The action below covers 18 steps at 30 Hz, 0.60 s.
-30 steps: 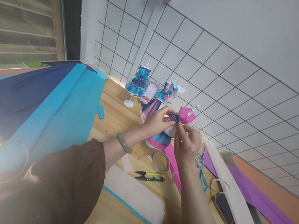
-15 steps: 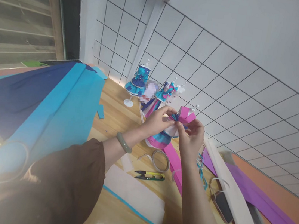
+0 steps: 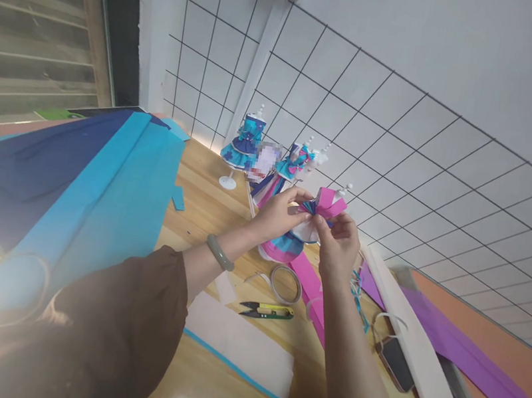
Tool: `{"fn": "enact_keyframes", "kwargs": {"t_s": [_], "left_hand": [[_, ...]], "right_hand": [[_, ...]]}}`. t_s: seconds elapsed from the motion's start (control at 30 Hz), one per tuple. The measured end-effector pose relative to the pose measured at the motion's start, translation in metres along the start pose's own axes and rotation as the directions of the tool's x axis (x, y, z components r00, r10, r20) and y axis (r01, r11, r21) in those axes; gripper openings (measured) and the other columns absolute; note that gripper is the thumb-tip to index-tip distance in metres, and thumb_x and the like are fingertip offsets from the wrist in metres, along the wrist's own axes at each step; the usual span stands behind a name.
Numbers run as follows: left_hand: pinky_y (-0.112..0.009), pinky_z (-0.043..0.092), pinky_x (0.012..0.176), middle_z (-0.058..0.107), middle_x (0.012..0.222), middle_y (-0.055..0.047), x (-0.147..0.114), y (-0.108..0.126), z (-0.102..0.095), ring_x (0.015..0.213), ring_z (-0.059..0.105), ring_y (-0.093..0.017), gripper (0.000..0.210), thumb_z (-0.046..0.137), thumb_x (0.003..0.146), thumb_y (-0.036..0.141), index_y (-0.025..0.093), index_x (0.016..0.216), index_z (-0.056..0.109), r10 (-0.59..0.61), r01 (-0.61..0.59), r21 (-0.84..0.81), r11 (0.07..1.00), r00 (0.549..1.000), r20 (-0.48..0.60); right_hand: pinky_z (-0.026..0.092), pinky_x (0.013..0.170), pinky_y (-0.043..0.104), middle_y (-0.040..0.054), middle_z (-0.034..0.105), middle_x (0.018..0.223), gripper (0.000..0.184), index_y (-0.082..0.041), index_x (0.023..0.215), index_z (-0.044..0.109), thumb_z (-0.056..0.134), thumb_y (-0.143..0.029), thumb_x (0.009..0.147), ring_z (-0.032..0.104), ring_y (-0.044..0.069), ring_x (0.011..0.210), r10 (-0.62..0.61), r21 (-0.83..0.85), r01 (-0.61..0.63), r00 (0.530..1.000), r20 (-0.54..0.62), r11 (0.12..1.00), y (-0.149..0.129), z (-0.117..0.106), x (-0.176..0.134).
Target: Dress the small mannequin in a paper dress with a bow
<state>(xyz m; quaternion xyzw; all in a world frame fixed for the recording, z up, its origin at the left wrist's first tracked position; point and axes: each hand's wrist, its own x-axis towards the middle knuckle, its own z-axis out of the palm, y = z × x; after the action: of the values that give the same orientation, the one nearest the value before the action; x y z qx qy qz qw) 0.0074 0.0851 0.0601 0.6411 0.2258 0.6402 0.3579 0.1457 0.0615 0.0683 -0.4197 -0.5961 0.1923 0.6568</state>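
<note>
A small dress form (image 3: 331, 203) wears a pink bodice and a layered white, blue and pink skirt (image 3: 283, 247). At its waist, my left hand (image 3: 279, 214) pinches a pleated blue and pink paper piece (image 3: 310, 207). On the other side, my right hand (image 3: 340, 248) presses thumb and fingers together at the same waist, over the pleats. Fingertips partly cover the spot where the pleats meet the bodice. Below the skirt lie a roll of tape (image 3: 286, 285) and yellow-and-green thread snips (image 3: 267, 311).
Two more dressed forms stand behind, a blue one (image 3: 247, 135) and a bow-trimmed one (image 3: 293, 161). Blue paper sheets (image 3: 114, 168) cover the left. A white strip with blue edge (image 3: 242, 347) lies in front. Purple paper (image 3: 467, 362) and a dark phone-like object (image 3: 397, 364) lie right.
The right hand's fingers have shifted very slightly at the waist. The whole view has moved a little; both hands keep their pinch on the pleats.
</note>
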Motion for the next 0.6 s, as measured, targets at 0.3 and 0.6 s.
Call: {"fn": "enact_keyframes", "kwargs": {"t_s": [0.3, 0.6], "left_hand": [[-0.030, 0.046, 0.091, 0.059, 0.111, -0.008, 0.000, -0.001, 0.000, 0.107, 0.056, -0.017, 0.035, 0.062, 0.073, 0.012, 0.016, 0.106, 0.053, 0.024, -0.024, 0.017, 1.000, 1.000, 0.010], [-0.032, 0.045, 0.092, 0.059, 0.112, -0.008, 0.000, -0.001, -0.001, 0.106, 0.056, -0.018, 0.038, 0.062, 0.073, 0.015, 0.018, 0.110, 0.053, 0.043, -0.044, 0.080, 0.996, 0.999, 0.024]], "right_hand": [[0.047, 0.065, 0.026, 0.0064, 0.067, 0.091, 0.039, -0.018, 0.096, 0.063, 0.057, -0.052, 0.076, 0.063, 0.016, 0.082, 0.261, 0.179, -0.248, 0.964, -0.054, 0.952, 0.003, -0.032, 0.012], [0.049, 0.066, 0.032, 0.0127, 0.071, 0.090, 0.041, -0.014, 0.097, 0.068, 0.057, -0.042, 0.070, 0.066, 0.022, 0.078, 0.287, -0.743, -0.199, 0.958, -0.010, 0.639, 0.075, -0.159, 0.036]]}}
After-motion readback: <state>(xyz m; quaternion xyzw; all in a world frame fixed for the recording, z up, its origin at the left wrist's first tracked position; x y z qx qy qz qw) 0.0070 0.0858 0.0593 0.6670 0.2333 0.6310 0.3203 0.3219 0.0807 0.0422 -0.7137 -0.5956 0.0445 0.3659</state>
